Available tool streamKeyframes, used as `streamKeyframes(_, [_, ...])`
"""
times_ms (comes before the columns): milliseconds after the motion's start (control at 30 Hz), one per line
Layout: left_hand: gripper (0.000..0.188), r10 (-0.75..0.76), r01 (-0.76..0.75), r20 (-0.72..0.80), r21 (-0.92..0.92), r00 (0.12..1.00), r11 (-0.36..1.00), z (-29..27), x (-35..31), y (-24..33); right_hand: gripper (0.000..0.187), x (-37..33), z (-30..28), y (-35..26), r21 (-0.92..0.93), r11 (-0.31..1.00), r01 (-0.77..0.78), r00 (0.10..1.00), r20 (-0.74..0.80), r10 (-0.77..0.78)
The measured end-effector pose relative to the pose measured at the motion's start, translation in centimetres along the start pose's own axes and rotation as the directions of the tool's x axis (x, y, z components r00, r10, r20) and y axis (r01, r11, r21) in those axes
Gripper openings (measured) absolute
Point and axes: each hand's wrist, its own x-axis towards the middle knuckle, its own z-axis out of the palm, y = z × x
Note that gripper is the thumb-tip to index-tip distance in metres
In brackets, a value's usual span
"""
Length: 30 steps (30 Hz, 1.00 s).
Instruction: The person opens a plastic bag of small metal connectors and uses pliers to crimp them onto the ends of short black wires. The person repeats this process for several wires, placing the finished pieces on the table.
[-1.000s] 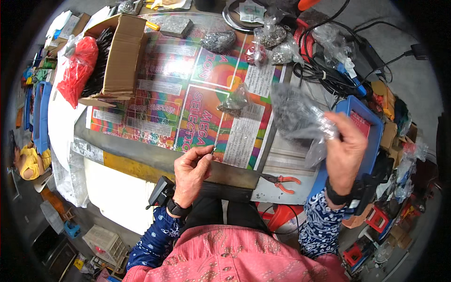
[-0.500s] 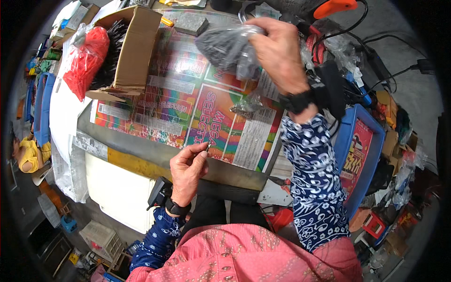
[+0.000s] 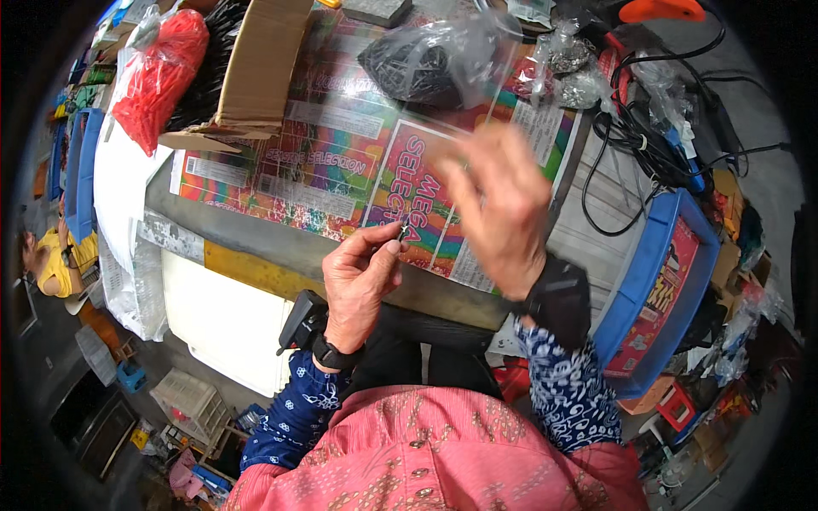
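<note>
My left hand (image 3: 358, 277) is closed in a pinch near the table's front edge. Between thumb and forefinger sits a tiny dark piece with a shiny tip (image 3: 403, 229), too small to name. Over the colourful printed sheet (image 3: 328, 162), to the right of it, my right hand (image 3: 503, 209) is smeared by motion. Its fingers are too blurred to show whether they hold anything. Farther back lies a clear plastic bag (image 3: 417, 64) of small dark parts, apart from both hands.
A cardboard box (image 3: 264, 68) of thin black pieces stands at the back left, beside a bag of red pieces (image 3: 166, 81). Black cables (image 3: 626, 153) and a blue tray (image 3: 660, 294) are on the right. Another person in yellow (image 3: 72, 264) is at far left.
My right hand has let go of the bag of dark parts, which now rests on the table, and has come back toward my left hand. The left hand keeps its pinch.
</note>
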Motion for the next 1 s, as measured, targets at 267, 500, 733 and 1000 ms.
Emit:
streamKeyframes(267, [0.02, 0.025, -0.026, 0.042, 0.04, 0.999, 0.999, 1.6, 0.0, -0.3, 0.02, -6.1, 1.2, -1.4, 0.286, 0.861, -0.422, 0.893, 0.294, 0.34])
streamKeyframes(500, [0.019, -0.008, 0.009, 0.067, -0.009, 0.998, 1.0, 2.7, -0.7, -0.9, 0.015, -7.9, 1.5, -0.9, 0.266, 0.892, -0.367, 0.929, 0.16, 0.335])
streamKeyframes(733, [0.019, -0.007, 0.004, 0.049, 0.049, 0.999, 0.999, 3.6, -2.0, -1.7, 0.015, -9.8, 2.0, -0.9, 0.302, 0.871, -0.387, 0.922, 0.104, 0.374])
streamKeyframes(1000, [0.019, 0.04, -0.046, 0.07, 0.081, 0.997, 0.996, 4.1, -2.4, -2.6, 0.017, -10.9, 1.6, -0.5, 0.32, 0.862, -0.394, 0.916, 0.06, 0.397])
